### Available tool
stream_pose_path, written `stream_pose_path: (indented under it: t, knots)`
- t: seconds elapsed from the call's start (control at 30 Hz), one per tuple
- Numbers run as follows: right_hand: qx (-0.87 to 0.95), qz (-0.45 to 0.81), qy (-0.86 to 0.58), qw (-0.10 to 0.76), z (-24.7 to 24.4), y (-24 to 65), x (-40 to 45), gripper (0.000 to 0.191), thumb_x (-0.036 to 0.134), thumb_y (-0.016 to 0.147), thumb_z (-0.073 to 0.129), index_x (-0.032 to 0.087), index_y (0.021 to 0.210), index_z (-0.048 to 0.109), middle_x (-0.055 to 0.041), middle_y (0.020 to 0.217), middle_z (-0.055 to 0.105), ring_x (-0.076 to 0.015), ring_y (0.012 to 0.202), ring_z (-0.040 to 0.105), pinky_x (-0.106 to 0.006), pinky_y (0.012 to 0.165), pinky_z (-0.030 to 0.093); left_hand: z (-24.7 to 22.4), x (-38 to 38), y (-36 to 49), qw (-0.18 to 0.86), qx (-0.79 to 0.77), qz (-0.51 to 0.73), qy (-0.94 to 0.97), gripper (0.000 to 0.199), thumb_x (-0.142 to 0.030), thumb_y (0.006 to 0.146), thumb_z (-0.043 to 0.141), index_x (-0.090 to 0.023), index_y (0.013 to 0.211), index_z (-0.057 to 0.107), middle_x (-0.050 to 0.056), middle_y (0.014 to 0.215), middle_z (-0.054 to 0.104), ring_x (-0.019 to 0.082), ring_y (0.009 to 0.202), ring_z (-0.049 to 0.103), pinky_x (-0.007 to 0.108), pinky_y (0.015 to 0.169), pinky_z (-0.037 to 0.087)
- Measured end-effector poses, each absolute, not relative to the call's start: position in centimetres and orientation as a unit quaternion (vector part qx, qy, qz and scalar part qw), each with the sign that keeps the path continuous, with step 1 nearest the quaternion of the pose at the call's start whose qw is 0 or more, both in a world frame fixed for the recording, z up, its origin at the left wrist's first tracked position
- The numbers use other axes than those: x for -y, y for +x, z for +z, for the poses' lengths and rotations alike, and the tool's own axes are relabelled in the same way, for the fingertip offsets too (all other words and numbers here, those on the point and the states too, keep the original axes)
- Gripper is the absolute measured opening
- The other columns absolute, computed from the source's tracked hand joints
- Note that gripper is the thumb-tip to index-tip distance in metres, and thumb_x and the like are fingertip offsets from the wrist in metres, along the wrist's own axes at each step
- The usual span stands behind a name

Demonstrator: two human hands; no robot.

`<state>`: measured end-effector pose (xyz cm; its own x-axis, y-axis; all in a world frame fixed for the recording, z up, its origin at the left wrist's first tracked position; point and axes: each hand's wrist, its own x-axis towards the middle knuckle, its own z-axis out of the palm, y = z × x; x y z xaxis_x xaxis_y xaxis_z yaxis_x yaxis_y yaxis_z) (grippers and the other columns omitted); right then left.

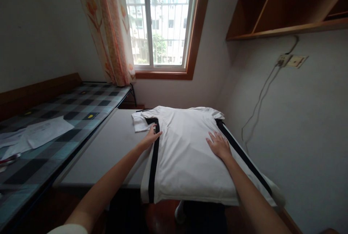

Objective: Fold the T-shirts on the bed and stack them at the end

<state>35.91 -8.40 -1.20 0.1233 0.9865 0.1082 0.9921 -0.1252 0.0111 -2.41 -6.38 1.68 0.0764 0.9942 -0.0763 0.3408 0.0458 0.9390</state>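
A white T-shirt (187, 154) with a black stripe down each side lies spread over the table (100, 154), its bottom hem hanging at the near edge. My left hand (151, 136) is at the shirt's left side by the black stripe, just below the sleeve. Its thumb and fingers are apart, and no fabric shows pinched between them. Flat on the right half of the shirt rests my right hand (219, 145), fingers spread. Beside the left sleeve is a small white folded piece (139, 122), partly covered; whether it belongs to the shirt I cannot tell.
On the left stands a bed (89, 100) with a checked cover and white papers (40, 132) on it. A wooden shelf (272, 27) juts from the right wall above a socket (292, 61) with a hanging cord. Behind are a window (168, 27) and a curtain (108, 20).
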Motion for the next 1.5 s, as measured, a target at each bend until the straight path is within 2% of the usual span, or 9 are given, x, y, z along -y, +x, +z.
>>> stream_pose_path:
  t: [0.13, 0.27, 0.43, 0.63, 0.83, 0.97, 1.2, 1.37, 1.5]
  knots:
    - [0.659, -0.041, -0.750, 0.030, -1.0, 35.8, 8.5, 0.061, 0.052, 0.097, 0.022, 0.025, 0.150, 0.036, -0.0075, 0.158, 0.030, -0.0248, 0.145, 0.023, -0.045, 0.115, 0.018, 1.7, 7.3, -1.9, 0.418, -0.559, 0.338, 0.631, 0.062, -0.031, 0.079, 0.067, -0.020, 0.135, 0.043, 0.010, 0.128, 0.060, 0.023, 0.114, 0.059, 0.033, 0.097, 0.048]
    - [0.656, -0.035, -0.754, 0.027, -1.0, 35.6, 8.5, 0.061, 0.052, 0.097, 0.022, 0.025, 0.150, 0.035, -0.0069, 0.158, 0.029, -0.0246, 0.146, 0.022, -0.045, 0.116, 0.017, 1.3, 7.8, -1.8, 0.342, -0.548, 0.335, 0.686, 0.053, -0.016, 0.071, 0.067, -0.018, 0.123, 0.056, 0.010, 0.131, 0.059, 0.025, 0.124, 0.054, 0.036, 0.108, 0.039]
    - [0.656, -0.038, -0.754, 0.021, -1.0, 35.5, 8.6, 0.061, 0.051, 0.097, 0.022, 0.024, 0.151, 0.034, -0.0074, 0.159, 0.028, -0.0261, 0.145, 0.023, -0.046, 0.116, 0.017, 0.5, 7.8, -2.3, 0.311, -0.548, 0.327, 0.704, 0.037, -0.019, 0.073, 0.065, -0.019, 0.109, 0.065, 0.007, 0.119, 0.066, 0.024, 0.117, 0.058, 0.034, 0.105, 0.042]
    - [0.654, -0.036, -0.756, 0.012, -0.6, 34.4, 9.4, 0.060, 0.049, 0.098, 0.023, 0.023, 0.151, 0.034, -0.0082, 0.159, 0.026, -0.0273, 0.146, 0.021, -0.046, 0.116, 0.016, 0.5, 7.5, -3.6, 0.307, -0.538, 0.315, 0.719, 0.037, -0.023, 0.072, 0.064, -0.016, 0.109, 0.064, 0.008, 0.112, 0.068, 0.025, 0.108, 0.061, 0.036, 0.098, 0.046]
    - [0.654, -0.016, -0.756, 0.008, 0.1, 33.0, 10.3, 0.061, 0.050, 0.098, 0.026, 0.022, 0.152, 0.032, -0.0100, 0.159, 0.026, -0.0297, 0.146, 0.019, -0.049, 0.115, 0.016, 1.1, 7.6, -5.1, 0.309, -0.534, 0.304, 0.726, 0.038, -0.027, 0.070, 0.064, -0.015, 0.106, 0.065, 0.009, 0.111, 0.067, 0.026, 0.107, 0.061, 0.038, 0.099, 0.044]
    - [0.687, 0.010, -0.726, 0.016, 1.5, 33.4, 10.8, 0.062, 0.054, 0.096, 0.032, 0.023, 0.150, 0.037, -0.0107, 0.157, 0.031, -0.0304, 0.144, 0.026, -0.049, 0.113, 0.023, 1.9, 8.1, -6.2, 0.305, -0.531, 0.303, 0.730, 0.038, -0.033, 0.070, 0.064, -0.017, 0.105, 0.066, 0.008, 0.113, 0.067, 0.027, 0.109, 0.060, 0.039, 0.102, 0.042]
    - [0.779, 0.043, -0.621, 0.078, 4.0, 37.8, 10.3, 0.048, 0.043, 0.092, 0.047, 0.019, 0.131, 0.059, -0.0132, 0.141, 0.051, -0.0293, 0.127, 0.048, -0.043, 0.104, 0.038, 4.7, 8.7, -10.8, 0.293, -0.563, 0.257, 0.729, 0.051, -0.050, 0.068, 0.065, -0.017, 0.106, 0.067, 0.009, 0.113, 0.068, 0.030, 0.110, 0.060, 0.040, 0.100, 0.043]
    - [0.815, 0.043, -0.564, 0.125, 4.3, 40.7, 8.9, 0.038, 0.038, 0.093, 0.048, 0.018, 0.119, 0.066, -0.0118, 0.128, 0.060, -0.0258, 0.118, 0.053, -0.037, 0.101, 0.040, 6.6, 9.7, -13.4, 0.280, -0.626, 0.224, 0.692, 0.064, -0.066, 0.059, 0.068, -0.018, 0.102, 0.070, 0.008, 0.111, 0.071, 0.033, 0.108, 0.061, 0.042, 0.099, 0.045]
    - [0.816, 0.005, -0.562, 0.138, 4.2, 41.1, 7.7, 0.035, 0.027, 0.094, 0.044, 0.017, 0.119, 0.065, -0.0117, 0.121, 0.061, -0.0246, 0.110, 0.055, -0.036, 0.093, 0.043, 7.0, 10.6, -13.4, 0.263, -0.657, 0.261, 0.657, 0.077, -0.066, 0.056, 0.069, -0.016, 0.114, 0.065, 0.011, 0.119, 0.068, 0.032, 0.110, 0.062, 0.040, 0.097, 0.048]
